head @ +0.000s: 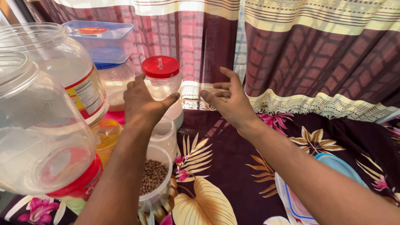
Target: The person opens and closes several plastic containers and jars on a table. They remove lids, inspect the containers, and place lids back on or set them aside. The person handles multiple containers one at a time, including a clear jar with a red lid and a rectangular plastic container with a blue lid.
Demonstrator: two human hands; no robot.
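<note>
1. At the near edge, at 7 o'clock, an open clear jar of brown seeds [153,177] stands on the floral cloth [225,166].
2. At 4 o'clock lies a blue-rimmed clear container [329,164] under the right forearm.
3. Farther in, the left hand [141,102] has open fingers just short of a red-lidded clear jar [161,79]; touch cannot be told.
4. The right hand [231,102], fingers spread and holding nothing, hovers at 3 o'clock of that jar.
5. Farthest, a checked curtain [312,54] hangs.

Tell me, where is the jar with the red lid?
The red-lidded jar stands left of centre by the curtain, right in front of the left hand.
</note>
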